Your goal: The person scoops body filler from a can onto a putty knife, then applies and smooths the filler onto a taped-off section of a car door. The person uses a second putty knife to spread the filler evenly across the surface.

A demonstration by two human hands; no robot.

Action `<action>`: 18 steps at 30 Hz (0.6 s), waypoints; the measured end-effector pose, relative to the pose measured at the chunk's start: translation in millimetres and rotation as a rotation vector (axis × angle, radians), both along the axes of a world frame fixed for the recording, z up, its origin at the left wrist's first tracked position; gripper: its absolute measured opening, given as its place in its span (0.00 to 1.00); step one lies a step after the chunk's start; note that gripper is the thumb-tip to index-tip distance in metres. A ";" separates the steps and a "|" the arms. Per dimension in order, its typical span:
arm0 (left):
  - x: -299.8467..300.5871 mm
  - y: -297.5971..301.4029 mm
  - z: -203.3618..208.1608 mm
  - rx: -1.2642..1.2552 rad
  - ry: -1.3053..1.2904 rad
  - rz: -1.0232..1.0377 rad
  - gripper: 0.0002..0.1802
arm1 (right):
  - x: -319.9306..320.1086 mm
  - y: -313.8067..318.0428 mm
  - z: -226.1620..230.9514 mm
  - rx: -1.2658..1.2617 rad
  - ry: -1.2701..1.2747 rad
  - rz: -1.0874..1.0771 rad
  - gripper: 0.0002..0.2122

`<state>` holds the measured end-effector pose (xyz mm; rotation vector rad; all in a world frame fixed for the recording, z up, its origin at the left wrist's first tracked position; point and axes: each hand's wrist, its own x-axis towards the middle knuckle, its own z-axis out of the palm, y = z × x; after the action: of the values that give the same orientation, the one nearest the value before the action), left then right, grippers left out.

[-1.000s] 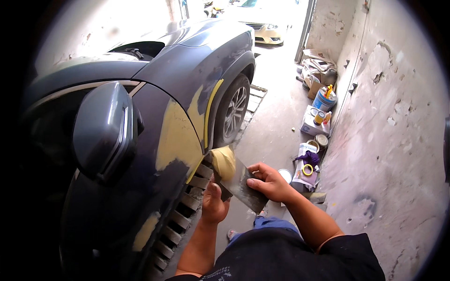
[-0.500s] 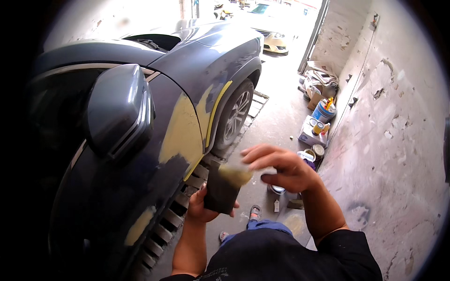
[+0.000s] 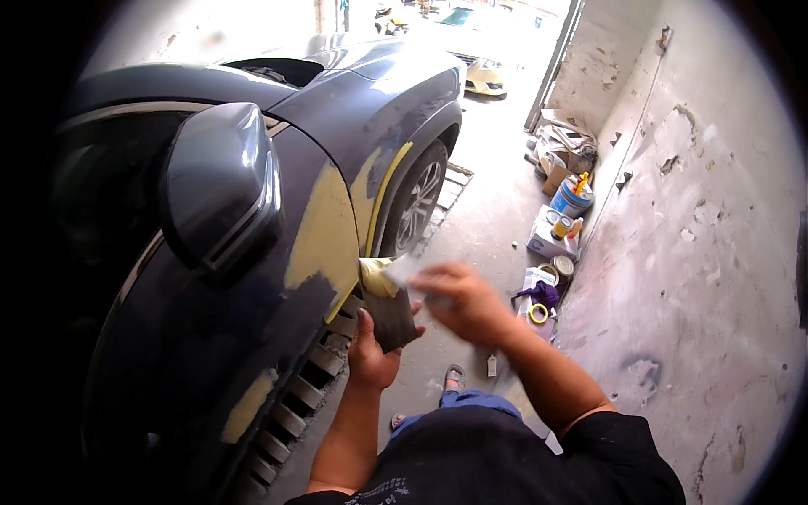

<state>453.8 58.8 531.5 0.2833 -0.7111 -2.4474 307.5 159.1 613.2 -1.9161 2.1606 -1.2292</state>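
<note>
Right hand had swung left, fingers pinching a blurred pale blade; just left lay yellow putty, on the far end of a dark plate pointing lengthwise away, clamped in the left hand.

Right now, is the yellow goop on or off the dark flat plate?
On: the yellow paste lies on the upper end of the dark plate in the left hand.

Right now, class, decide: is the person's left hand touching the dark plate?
Touching: the head view shows the left hand gripping the dark plate, thumb at its left edge and fingertips showing past its right edge.
</note>
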 end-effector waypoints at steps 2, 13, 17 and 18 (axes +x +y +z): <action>-3.7 -6.0 -9.0 -0.063 -0.017 0.058 0.34 | 16.7 5.7 -16.5 0.063 0.023 0.050 0.19; 17.2 -28.2 0.6 -0.092 0.029 -0.115 0.35 | 13.2 29.8 12.6 0.038 0.053 0.081 0.22; 27.2 -26.9 2.8 0.175 0.335 -0.598 0.40 | -9.7 24.2 49.5 -0.022 0.009 0.392 0.27; 20.0 -24.5 3.7 0.194 0.377 -0.646 0.40 | -16.2 22.7 46.7 -0.033 -0.027 0.391 0.26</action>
<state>473.9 34.3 535.2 -0.3953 -0.4387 -3.0562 291.3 181.8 659.9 -2.1793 1.6488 -1.2078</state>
